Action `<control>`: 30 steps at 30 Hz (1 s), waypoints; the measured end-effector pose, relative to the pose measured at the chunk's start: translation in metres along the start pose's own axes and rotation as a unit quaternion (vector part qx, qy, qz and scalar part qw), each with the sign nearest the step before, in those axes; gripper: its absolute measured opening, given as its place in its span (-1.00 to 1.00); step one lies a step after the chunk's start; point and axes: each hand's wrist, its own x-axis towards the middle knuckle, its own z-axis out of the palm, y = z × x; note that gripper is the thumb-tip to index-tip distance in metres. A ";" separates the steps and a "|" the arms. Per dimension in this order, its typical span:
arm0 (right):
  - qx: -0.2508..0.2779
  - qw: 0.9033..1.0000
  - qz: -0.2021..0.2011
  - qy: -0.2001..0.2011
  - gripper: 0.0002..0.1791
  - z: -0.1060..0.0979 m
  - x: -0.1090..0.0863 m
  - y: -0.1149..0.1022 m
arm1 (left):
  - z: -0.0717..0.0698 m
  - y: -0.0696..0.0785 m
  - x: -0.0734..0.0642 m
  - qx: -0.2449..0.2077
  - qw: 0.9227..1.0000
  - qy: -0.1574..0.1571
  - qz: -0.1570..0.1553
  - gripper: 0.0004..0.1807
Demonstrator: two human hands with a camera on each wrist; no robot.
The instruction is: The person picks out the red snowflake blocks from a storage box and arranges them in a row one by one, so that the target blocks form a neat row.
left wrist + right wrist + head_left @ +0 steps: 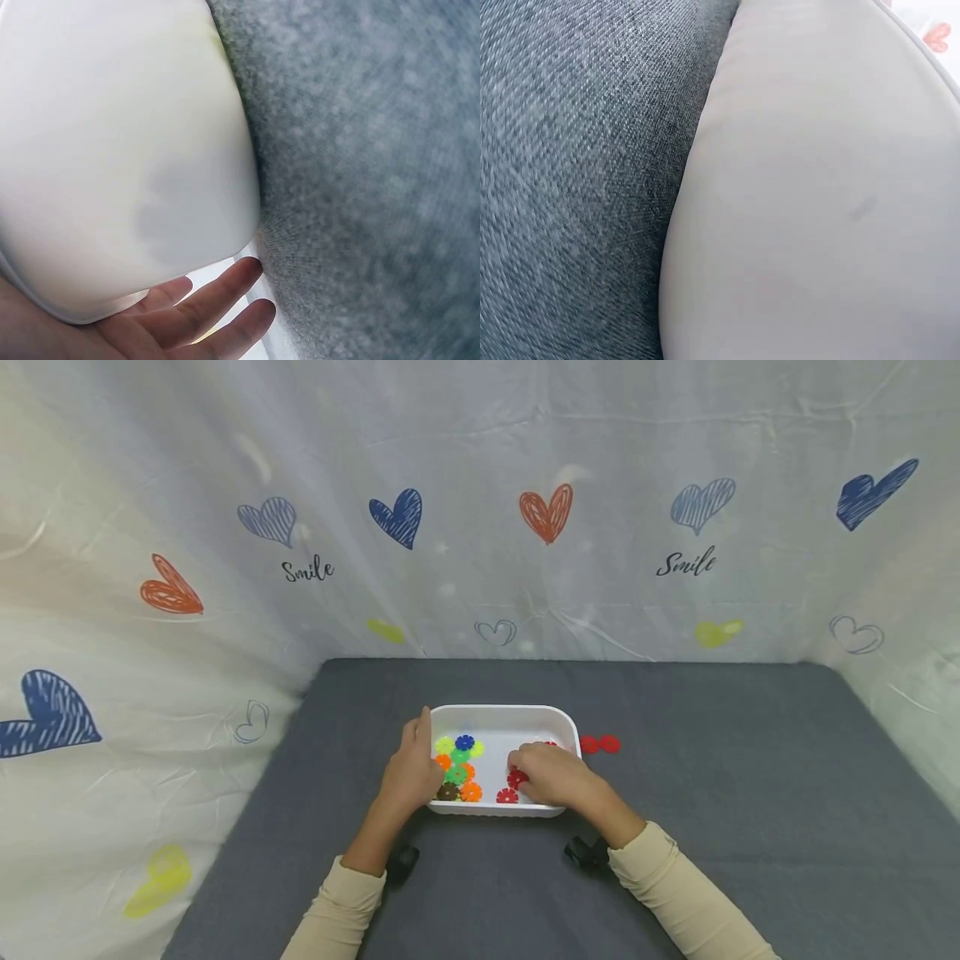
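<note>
A white plastic tray (491, 808) holds flower-shaped discs. Orange discs (471, 792), green discs (456, 774), a blue disc (465, 742), yellow discs and a brown disc (447, 792) lie in its left part. My left hand (408, 772) grips the tray's left side at the rim; in the left wrist view, its fingers (217, 300) reach along the outside of the wall. My right hand (555, 774) is inside the tray at the right, fingers bent down among red discs (507, 796). Whether it pinches a disc is hidden. The right wrist view shows only tray wall (810, 187) and cloth.
Two red discs (599, 744) lie side by side just outside the tray's right edge. Grey cloth (720, 793) covers the table. A white curtain (465, 435) with printed hearts hangs behind and at the sides. Dark devices (585, 853) sit at both wrists.
</note>
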 end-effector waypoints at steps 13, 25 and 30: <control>0.036 0.999 0.028 0.009 -0.75 0.000 0.004 0.001 | 0.000 -0.002 0.001 -0.002 1.000 0.008 0.007 -0.04; 0.112 0.993 0.043 0.022 -0.83 -0.013 0.002 0.003 | 0.000 0.001 0.000 -0.002 1.000 0.001 -0.004 -0.03; 0.128 0.990 0.037 0.046 -0.86 -0.021 0.000 0.011 | -0.001 0.000 0.001 -0.005 1.000 -0.006 -0.005 -0.01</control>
